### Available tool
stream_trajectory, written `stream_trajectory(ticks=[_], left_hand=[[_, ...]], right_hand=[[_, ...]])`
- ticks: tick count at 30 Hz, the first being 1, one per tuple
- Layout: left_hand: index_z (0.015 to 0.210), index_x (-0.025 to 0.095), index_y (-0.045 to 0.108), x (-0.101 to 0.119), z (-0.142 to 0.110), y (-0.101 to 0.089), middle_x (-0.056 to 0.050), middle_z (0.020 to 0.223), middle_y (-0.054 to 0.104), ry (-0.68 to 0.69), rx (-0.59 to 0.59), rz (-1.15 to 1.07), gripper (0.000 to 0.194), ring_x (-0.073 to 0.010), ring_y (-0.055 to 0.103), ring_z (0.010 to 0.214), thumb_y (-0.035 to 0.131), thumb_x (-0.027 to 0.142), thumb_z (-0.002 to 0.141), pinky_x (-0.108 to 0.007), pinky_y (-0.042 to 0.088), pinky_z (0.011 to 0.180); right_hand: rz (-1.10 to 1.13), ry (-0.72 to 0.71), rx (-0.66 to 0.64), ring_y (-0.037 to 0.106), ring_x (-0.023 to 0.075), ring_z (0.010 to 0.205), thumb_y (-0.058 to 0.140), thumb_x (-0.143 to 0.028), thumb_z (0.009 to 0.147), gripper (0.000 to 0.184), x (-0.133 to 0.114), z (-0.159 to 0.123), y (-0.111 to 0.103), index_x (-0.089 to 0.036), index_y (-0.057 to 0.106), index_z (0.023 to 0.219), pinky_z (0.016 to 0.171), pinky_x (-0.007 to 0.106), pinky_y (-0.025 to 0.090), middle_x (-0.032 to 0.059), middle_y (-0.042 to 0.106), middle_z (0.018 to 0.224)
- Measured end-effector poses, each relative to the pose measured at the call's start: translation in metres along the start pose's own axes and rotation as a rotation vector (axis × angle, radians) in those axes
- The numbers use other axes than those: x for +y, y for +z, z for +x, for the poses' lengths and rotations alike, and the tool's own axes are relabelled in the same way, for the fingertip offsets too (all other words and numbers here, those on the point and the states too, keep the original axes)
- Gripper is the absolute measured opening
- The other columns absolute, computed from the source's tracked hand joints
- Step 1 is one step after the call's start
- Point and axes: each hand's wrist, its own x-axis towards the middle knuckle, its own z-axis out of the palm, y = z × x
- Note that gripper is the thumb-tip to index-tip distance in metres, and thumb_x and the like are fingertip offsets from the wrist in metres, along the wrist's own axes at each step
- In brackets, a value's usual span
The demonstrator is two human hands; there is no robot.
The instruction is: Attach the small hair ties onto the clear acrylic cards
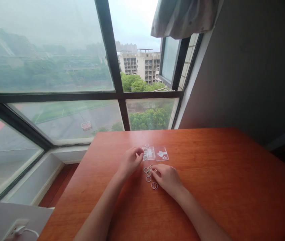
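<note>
Several small pastel hair ties (148, 179) lie in a loose cluster on the wooden table, some overlapping. Over the right side of this cluster, my right hand (168, 177) has its thumb and forefinger pinched at a yellowish hair tie (150, 167). A clear plastic box (151, 154) lies open behind the cluster, its lid (161, 154) flat to the right with a white print on it. A few hair ties (145, 156) are in the left part of the box. My left hand (131, 161) is at the box's left edge, fingers curled together; what they hold is hidden.
The reddish-brown table (220, 174) reaches to the window frame (82, 97) at the back. A grey wall (235, 77) rises at the right. A curtain (185, 18) hangs at the top, and a plug with a white cable (20, 230) sits low at the left.
</note>
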Motion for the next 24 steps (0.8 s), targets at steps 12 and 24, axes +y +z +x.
stream_trajectory(ticks=[12, 24], left_hand=[[0.082, 0.016, 0.067, 0.026, -0.006, 0.013, -0.002, 0.073, 0.064, 0.108, -0.200, -0.187, 0.015, -0.0102, 0.051, 0.061, 0.056, 0.026, 0.084, -0.020, 0.040, 0.058], [0.076, 0.017, 0.065, 0.006, 0.000, 0.011, 0.000, 0.069, 0.064, -0.032, 0.044, -0.074, 0.014, -0.0108, 0.050, 0.058, 0.056, 0.026, 0.082, -0.021, 0.038, 0.057]], right_hand=[[0.368, 0.112, 0.239, 0.046, 0.0115, 0.050, 0.058, -0.042, 0.085, 0.028, 0.020, 0.010, 0.001, -0.019, 0.072, 0.077, 0.052, 0.022, 0.033, -0.0036, 0.051, 0.052], [0.392, 0.153, 0.250, 0.052, 0.0141, 0.058, 0.057, -0.035, 0.083, 0.022, 0.022, 0.010, 0.003, -0.019, 0.069, 0.090, 0.057, 0.023, 0.039, -0.0012, 0.057, 0.063]])
